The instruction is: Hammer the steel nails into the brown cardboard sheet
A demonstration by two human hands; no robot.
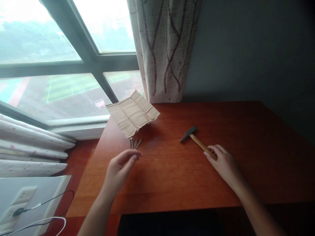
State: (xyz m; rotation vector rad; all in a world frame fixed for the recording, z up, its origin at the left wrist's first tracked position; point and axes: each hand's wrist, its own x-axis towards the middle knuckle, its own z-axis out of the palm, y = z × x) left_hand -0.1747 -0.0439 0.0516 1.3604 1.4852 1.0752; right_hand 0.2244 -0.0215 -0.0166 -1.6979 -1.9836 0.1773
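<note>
A hammer (200, 143) with a dark metal head and a wooden handle lies slanted over the table, its head towards the far left. My right hand (222, 162) is closed round the end of the handle. My left hand (120, 168) hovers over the table with thumb and forefinger drawn together; anything between them is too small to make out. Just beyond it lie several dark metal nails (134, 143). Behind these, a creased sheet of brown cardboard (134, 113) is propped at an angle, with rows of small holes near its far edge.
The reddish-brown wooden table (167, 183) runs beneath both hands. A window is at the left, and a patterned curtain (169, 49) hangs behind the table. Low on the left, a wall socket (24, 195) has a plug and cables near the table's edge.
</note>
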